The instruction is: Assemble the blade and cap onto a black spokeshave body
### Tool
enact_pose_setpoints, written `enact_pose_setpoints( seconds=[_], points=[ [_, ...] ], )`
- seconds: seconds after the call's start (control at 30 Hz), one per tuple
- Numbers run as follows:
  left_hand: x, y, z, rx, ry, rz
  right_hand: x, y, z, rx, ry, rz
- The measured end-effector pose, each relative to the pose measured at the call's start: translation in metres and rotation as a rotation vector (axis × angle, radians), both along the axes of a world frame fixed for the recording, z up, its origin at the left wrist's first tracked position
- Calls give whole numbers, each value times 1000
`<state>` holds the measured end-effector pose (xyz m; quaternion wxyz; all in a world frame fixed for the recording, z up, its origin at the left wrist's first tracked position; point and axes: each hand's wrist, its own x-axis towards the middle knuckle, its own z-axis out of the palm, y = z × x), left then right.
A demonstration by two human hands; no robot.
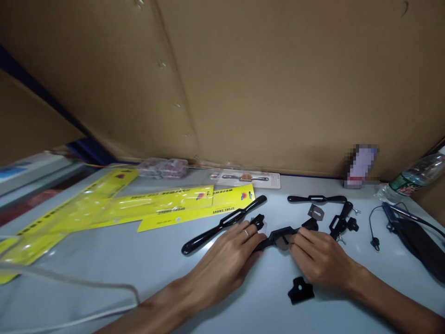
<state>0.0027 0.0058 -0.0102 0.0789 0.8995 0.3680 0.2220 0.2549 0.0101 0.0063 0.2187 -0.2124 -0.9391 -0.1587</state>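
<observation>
My left hand point(236, 250) is closed around the left handle of a black spokeshave point(284, 230), low over the table. My right hand point(318, 254) is closed at its other side, fingers pinched beside the grey blade point(282, 244); the fingertips are partly hidden. Just beyond my left fingers is a black cap plate point(257, 221). Another black cap plate point(301, 291) lies below my right hand. A second spokeshave body point(224, 226) rests diagonally behind my left hand. Past my right hand lie a loose blade point(316, 212) and a third body point(317, 199).
At right are more black spokeshave parts point(340, 221), small screws, a dark glasses case point(419, 243), a cord and a plastic bottle point(410, 183). Yellow packaging cards point(194, 213) spread leftward. Small clear boxes point(163, 168) stand by the cardboard wall point(243, 93). A white cable point(86, 280) crosses front left.
</observation>
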Motion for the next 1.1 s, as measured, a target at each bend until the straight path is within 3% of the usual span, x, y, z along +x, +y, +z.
enact_pose_setpoints(
  seconds=[0.3, 0.57, 1.1],
  points=[
    [0, -1, -1, -53, -45, -31, 2, -3, -3, -139, 30, -165],
    [-3, -2, -2, -67, -57, -23, 9, -2, 8, -358, 166, -225],
    [6, -10, 5, -26, 90, -35, 7, -10, -1, -217, 149, -152]
  ],
)
